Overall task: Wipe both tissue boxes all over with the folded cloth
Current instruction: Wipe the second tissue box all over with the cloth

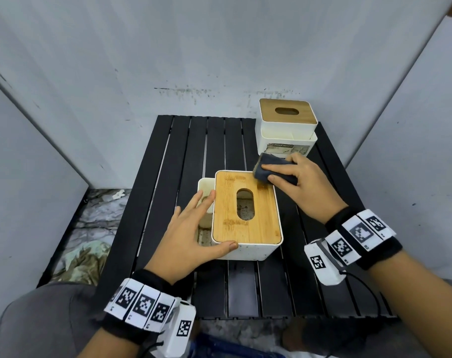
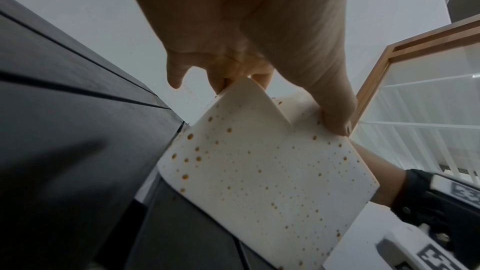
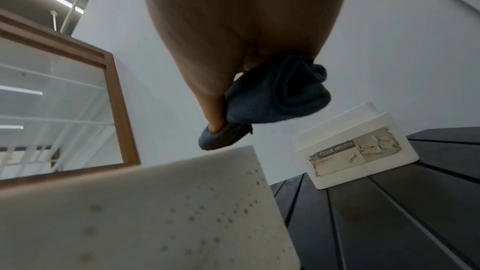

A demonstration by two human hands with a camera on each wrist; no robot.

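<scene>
Head view: left hand (image 1: 188, 233), fingers spread and straight, steadies the near speckled white tissue box with bamboo lid (image 1: 245, 210) mid-table on the black slatted table (image 1: 168, 177). Right hand (image 1: 305, 184) clamps the folded dark grey cloth (image 1: 269, 169) at the lid's far right corner. Second white bamboo-lidded tissue box (image 1: 287, 125) stands far right.

Count of things on the slatted counter (image 1: 183, 156)

Two tissue boxes, near (image 1: 248, 215) and far (image 1: 287, 125), each with one bamboo lid; one folded dark cloth (image 1: 272, 170); two hands, left (image 1: 191, 236) and right (image 1: 307, 184).
</scene>
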